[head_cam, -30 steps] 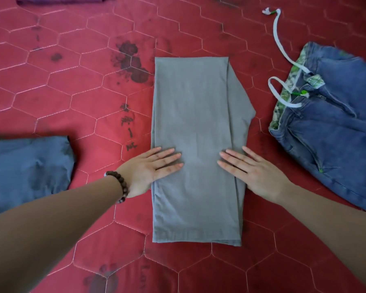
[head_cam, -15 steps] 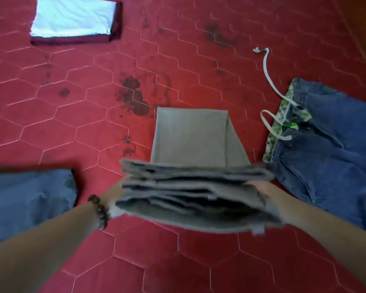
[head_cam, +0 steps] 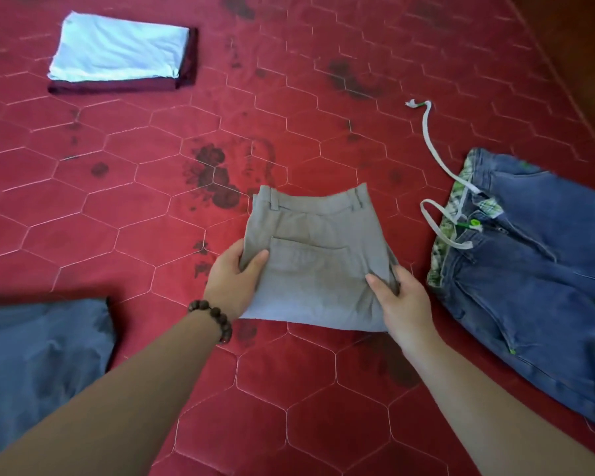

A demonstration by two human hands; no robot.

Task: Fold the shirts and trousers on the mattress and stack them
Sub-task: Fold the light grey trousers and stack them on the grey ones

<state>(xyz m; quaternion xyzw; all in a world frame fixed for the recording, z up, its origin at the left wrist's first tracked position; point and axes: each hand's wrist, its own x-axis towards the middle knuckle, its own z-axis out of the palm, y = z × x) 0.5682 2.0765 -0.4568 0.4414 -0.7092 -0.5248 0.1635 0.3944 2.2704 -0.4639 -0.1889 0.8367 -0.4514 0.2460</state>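
Observation:
Folded grey trousers (head_cam: 318, 266) lie in the middle of the red quilted mattress (head_cam: 152, 201), back pocket and waistband facing up. My left hand (head_cam: 232, 278) grips their left edge, thumb on top. My right hand (head_cam: 401, 297) grips the right edge the same way. The near edge of the bundle looks lifted a little off the mattress. Unfolded blue jeans (head_cam: 536, 276) with a white drawstring (head_cam: 437, 180) lie to the right. At the far left stands a stack (head_cam: 122, 56) of a folded light blue garment on a maroon one.
A dark blue-grey garment (head_cam: 38, 359) lies at the near left, cut off by the frame. Dark stains mark the mattress around the middle and far side. The mattress edge runs along the far right (head_cam: 564, 63).
The long grey trousers lay flat under both palms; both hands then lifted the near end and folded it over. They now form a short bundle held at both sides.

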